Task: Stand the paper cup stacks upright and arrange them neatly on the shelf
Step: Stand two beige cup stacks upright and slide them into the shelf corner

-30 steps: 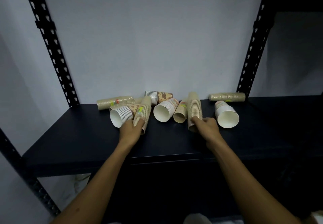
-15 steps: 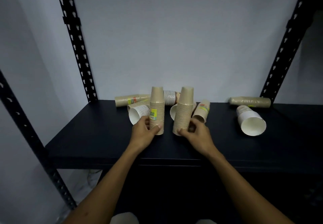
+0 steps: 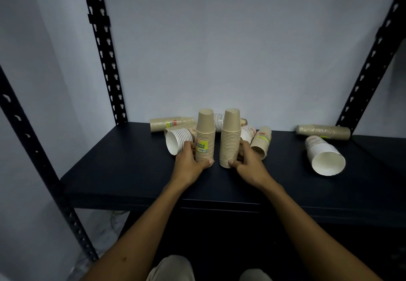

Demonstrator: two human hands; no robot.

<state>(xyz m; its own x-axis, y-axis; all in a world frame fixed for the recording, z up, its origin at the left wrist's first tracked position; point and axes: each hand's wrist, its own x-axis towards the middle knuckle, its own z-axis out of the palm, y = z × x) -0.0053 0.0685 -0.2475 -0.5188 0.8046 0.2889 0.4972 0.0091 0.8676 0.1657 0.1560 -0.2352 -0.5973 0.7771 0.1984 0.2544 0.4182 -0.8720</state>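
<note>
A dark blue metal shelf (image 3: 123, 171) carries two upright, upside-down stacks of tan paper cups. The left hand (image 3: 189, 164) grips the labelled left stack (image 3: 205, 135); the right hand (image 3: 247, 164) grips the plain right stack (image 3: 229, 138). Behind and to the right, other cup stacks lie toppled, including a white-mouthed stack (image 3: 324, 156).

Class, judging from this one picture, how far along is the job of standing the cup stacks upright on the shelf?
Done: two brown stacks stand upright at the middle of the shelf. In hand: the left hand grips the labelled stack; the right hand grips the plain stack. Left: several stacks lie on their sides, including the white stack at right.
</note>
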